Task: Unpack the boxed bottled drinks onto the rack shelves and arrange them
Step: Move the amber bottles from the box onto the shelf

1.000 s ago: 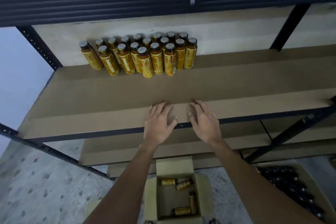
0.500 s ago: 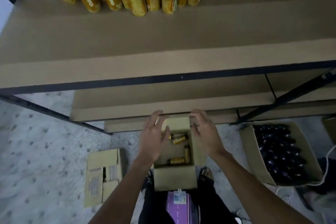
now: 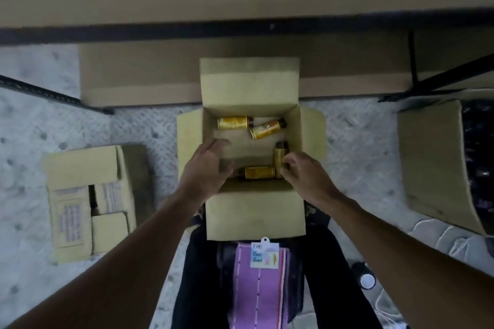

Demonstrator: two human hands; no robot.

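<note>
A speckled floor (image 3: pixel 40 120) lies below the rack shelf (image 3: pixel 240 2), and on it an open cardboard box (image 3: pixel 254 211) holds four yellow bottles, all lying flat. The right hand (image 3: pixel 307 179) curls its fingers round the near end of the lengthwise bottle (image 3: pixel 280 155), whose cap points away from the person. The left hand (image 3: pixel 208 168) is loosely bent and holds nothing. It is at the cap end of the crosswise bottle (image 3: pixel 259 172), which lies between the hands. The two far bottles (image 3: pixel 232 123) lie beyond both hands, caps pointing right.

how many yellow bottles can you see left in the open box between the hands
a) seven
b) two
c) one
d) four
d: the open box holds four yellow bottles, all lying on their sides, two at the far end, one along the right wall and one at the near end.
</note>
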